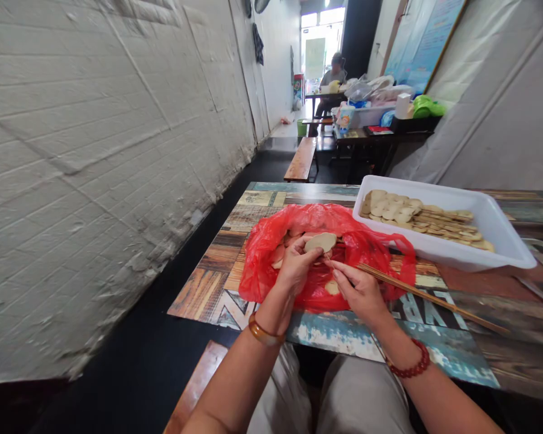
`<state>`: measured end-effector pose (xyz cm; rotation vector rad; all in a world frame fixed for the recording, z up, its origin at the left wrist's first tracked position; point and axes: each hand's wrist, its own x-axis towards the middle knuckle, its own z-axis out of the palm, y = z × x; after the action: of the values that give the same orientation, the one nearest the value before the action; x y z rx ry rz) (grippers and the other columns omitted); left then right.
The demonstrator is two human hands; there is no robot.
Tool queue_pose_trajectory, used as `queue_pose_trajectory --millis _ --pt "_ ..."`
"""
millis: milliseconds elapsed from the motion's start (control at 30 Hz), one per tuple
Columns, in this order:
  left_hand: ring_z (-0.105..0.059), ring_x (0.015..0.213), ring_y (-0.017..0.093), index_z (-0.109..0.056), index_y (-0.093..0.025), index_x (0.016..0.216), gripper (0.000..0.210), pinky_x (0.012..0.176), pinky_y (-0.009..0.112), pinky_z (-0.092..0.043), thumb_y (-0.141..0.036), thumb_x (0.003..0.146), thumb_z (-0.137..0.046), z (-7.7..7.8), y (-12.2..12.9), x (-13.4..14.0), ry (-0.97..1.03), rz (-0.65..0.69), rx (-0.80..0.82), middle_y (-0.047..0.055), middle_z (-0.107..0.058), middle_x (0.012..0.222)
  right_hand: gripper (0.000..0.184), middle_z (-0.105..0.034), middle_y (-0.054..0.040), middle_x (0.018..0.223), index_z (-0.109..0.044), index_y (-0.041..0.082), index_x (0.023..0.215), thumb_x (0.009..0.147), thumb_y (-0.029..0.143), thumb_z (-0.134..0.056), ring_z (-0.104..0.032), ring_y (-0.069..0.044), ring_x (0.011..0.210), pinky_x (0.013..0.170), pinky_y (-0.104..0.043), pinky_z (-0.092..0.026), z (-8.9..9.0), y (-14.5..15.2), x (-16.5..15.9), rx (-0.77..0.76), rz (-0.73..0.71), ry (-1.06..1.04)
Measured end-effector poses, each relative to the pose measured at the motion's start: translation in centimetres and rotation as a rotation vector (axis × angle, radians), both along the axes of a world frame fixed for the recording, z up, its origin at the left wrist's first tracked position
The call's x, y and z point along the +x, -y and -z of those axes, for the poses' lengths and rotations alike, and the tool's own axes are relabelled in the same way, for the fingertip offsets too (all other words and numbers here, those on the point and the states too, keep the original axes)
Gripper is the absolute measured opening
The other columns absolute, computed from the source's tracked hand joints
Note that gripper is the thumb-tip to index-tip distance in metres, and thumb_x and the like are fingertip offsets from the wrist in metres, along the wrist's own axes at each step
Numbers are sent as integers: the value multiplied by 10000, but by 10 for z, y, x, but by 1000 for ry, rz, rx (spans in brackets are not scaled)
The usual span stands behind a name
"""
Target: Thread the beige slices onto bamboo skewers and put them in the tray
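Observation:
Over the open red plastic bag (276, 226), my left hand (295, 262) pinches a flat, pale beige oval slice (321, 243). What food the slice is, I cannot tell. My right hand (355, 289) is closed on a thin bamboo skewer (328, 258), its tip close to the slice's lower edge. Whether the tip has gone into the slice is too small to make out. More slices lie inside the bag, and one loose slice (332, 287) shows below my hands. A bundle of bamboo skewers (434, 297) lies slantwise beside my right hand, across the bag's edge and the table.
A white plastic tub (509, 241) with rows of skewered slices (402, 211) stands at the right on the patterned table (208, 286). Beyond are a wooden bench (302, 158), a cluttered table and a seated person (333, 73). A white brick-patterned wall (95, 150) runs along the left.

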<state>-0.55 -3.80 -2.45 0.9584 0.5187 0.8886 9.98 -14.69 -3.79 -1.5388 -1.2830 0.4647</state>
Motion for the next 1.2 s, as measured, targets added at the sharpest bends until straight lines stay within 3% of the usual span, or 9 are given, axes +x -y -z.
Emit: queue_pose_trajectory --millis 233,633,900,1200 --pt "-594 625 98 -646 -151 835 258 601 204 -447 -218 609 -750 2 -2 1 -41 -70 13 1 -673 764 381 -720 -85 1075 -666 138 1160 900 326 -461 -682 -223 962 848 -336 -540 5 0 2 -30 -20 -9" --pt "-576 610 97 -668 -157 851 195 607 209 -454 -240 680 -712 5 -1 0 -135 -82 186 -9 -642 735 356 -720 -84 1079 -684 153 1127 892 310 -467 -689 -219 952 860 -353 -539 6 -1 2 -26 7 -1" --pt "-579 751 143 -702 -156 831 170 691 230 -452 -248 688 -692 3 -2 -1 -255 -110 369 30 -657 832 318 -737 -75 1030 -707 184 1077 883 302 -484 -698 -216 912 825 -349 -548 9 -2 3 -2 38 38" --pt "-566 701 132 -674 -162 805 183 672 227 -439 -204 633 -722 2 -3 1 -301 -85 351 12 -644 767 305 -741 -76 1016 -713 191 1047 878 277 -473 -700 -223 921 830 -356 -547 6 -3 3 17 78 60"
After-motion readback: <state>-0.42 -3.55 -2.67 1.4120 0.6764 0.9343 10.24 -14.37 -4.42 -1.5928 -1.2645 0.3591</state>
